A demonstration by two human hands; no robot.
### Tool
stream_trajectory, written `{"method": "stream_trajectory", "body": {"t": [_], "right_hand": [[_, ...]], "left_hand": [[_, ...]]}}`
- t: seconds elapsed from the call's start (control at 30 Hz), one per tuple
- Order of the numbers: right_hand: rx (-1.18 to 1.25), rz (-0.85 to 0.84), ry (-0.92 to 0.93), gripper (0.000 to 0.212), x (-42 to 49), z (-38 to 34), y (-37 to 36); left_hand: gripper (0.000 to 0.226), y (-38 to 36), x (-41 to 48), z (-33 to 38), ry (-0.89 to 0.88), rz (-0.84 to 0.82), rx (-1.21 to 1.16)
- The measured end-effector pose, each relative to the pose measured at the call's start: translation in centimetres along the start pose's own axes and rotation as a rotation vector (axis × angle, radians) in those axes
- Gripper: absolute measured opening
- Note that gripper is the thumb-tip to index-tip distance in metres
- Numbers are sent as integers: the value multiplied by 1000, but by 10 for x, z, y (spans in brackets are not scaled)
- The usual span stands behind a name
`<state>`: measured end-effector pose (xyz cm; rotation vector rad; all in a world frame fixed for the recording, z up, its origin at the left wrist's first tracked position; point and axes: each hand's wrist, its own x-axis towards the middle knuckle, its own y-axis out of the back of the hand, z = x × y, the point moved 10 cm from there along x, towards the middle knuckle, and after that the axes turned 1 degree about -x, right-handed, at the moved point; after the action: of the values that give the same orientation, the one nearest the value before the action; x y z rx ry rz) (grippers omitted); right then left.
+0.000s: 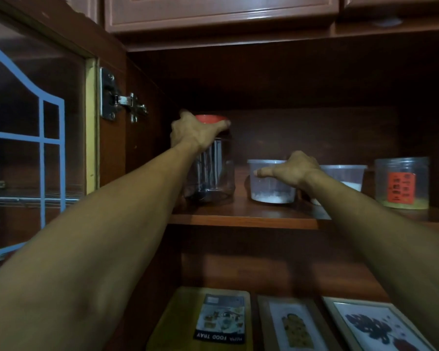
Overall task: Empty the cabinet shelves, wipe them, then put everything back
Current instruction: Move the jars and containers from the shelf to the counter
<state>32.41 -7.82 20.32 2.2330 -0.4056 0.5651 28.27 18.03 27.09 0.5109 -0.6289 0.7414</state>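
Both forearms reach up from the bottom edge to the upper shelf (241, 216) of the open cabinet. The left hand (197, 133) has its fingers wrapped over the red lid of a clear jar (213, 173), dark at its base. The right hand (293, 169) is at a clear tub (270, 184) holding a little white powder, thumb straight across its front wall. The other fingers are hidden, so a grip cannot be told. A second tub (346, 174) with white contents is partly behind that arm. A labelled jar (402, 183) shows a yellowish bottom layer. Below, cut off, lie a food tray pack (205, 320) and two framed pictures (375, 325). A glass door (36, 148) stands open at left in dim light.
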Motion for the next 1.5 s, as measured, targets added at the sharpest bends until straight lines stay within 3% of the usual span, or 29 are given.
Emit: {"method": "stream_trajectory", "body": {"t": [0.5, 1.03, 1.5], "right_hand": [[83, -6, 101, 90, -36, -5, 40], [25, 93, 63, 91, -136, -31, 87], [80, 48, 52, 93, -233, -12, 96]], "left_hand": [[98, 35, -35, 43, -56, 54, -1], [98, 117, -93, 59, -95, -20, -55], [96, 154, -188, 47, -100, -75, -57]]}}
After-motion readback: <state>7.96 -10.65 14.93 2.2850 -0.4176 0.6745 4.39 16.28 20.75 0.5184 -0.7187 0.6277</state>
